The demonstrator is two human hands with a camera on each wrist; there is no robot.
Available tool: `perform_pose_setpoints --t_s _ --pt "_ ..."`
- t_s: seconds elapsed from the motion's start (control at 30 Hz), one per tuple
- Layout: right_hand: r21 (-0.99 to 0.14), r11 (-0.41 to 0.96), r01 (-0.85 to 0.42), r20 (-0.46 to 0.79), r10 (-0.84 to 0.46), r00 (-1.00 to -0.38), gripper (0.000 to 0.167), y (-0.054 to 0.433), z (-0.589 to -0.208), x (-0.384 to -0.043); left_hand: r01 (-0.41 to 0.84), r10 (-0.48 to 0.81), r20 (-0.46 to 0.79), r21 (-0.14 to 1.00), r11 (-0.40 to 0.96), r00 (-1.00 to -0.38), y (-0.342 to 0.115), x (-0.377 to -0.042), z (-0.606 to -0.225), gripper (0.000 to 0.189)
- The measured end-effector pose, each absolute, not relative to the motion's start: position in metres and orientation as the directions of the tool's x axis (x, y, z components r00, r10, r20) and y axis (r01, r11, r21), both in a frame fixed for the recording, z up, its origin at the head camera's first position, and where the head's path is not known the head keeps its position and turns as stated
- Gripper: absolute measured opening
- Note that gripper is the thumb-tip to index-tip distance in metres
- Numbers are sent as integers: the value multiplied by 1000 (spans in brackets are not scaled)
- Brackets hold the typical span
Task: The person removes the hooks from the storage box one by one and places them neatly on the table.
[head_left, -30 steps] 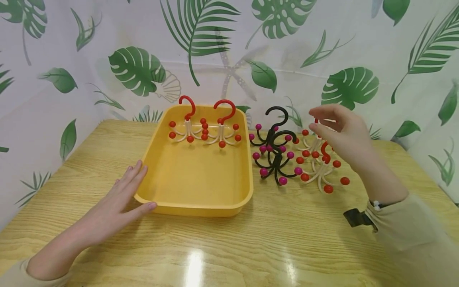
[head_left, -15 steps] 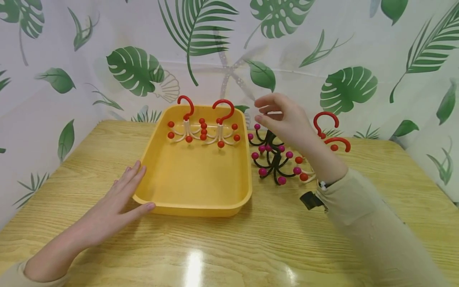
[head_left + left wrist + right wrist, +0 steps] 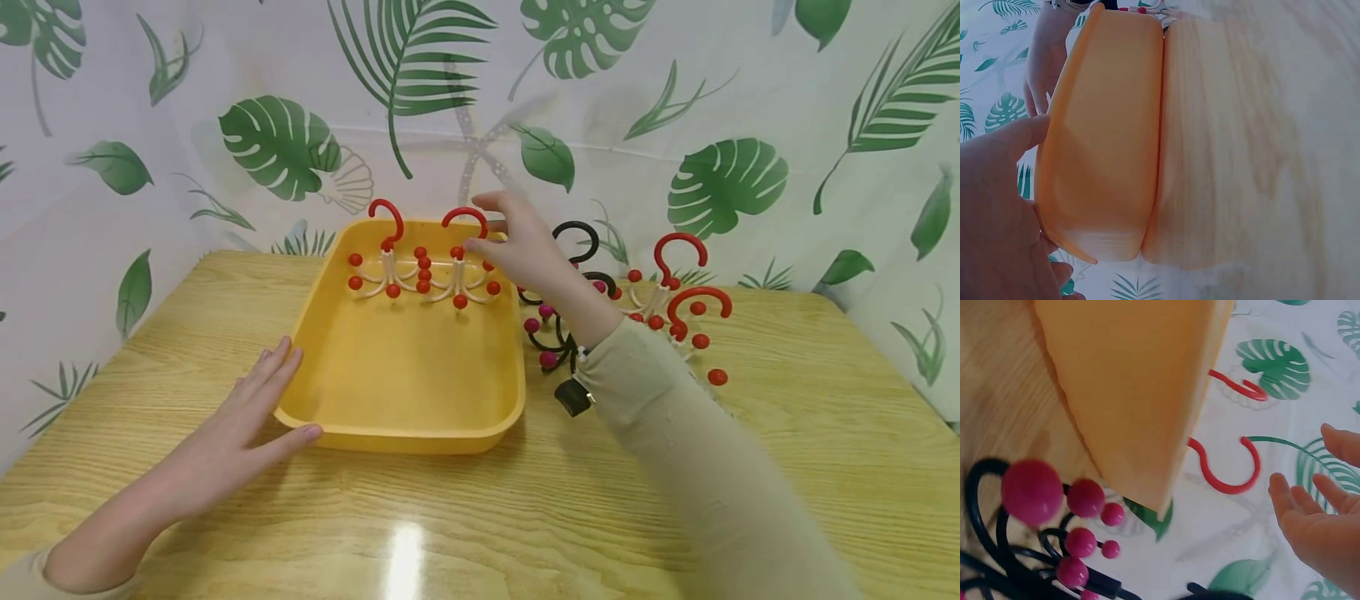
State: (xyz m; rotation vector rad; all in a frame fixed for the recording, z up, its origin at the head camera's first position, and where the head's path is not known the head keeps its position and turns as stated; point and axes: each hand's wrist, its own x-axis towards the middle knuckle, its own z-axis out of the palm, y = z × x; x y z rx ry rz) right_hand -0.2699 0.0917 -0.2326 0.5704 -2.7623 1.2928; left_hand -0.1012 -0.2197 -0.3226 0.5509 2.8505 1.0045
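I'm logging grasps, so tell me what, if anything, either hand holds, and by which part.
Nothing is held. The right hand stands apart from the nearest red hook; the left hand rests against the rim of the yellow tray.

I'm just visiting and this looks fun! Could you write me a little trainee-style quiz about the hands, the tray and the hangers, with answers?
1. How many red-hooked hangers are in the tray?

2. True or false: the left hand is raised away from the tray, touching nothing.

3. Seen from the person's side, where are the black hangers?
A. Left of the tray
B. Right of the tray
C. Inside the tray

Key:
1. Two
2. False; it touches the tray
3. B
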Motion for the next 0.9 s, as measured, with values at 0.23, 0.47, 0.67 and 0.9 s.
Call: perform_pose_setpoints --t_s 0.23,0.47,0.67,0.9 --pt "-689 665 -287 135 -271 -953 66 77 -243 -291 304 351 49 622 721 -935 -220 -102 -323 83" --pt "-690 681 -244 98 -246 -964 60 73 -249 -301 297 348 42 619 727 -937 -220 -102 -322 83" --pt "-705 670 -233 128 -203 -971 43 71 -251 -303 302 349 47 615 728 -936 -220 -103 -323 84" --pt "-697 680 -228 174 -148 -973 26 69 -252 -305 303 351 48 618 725 -935 -220 -102 -324 84"
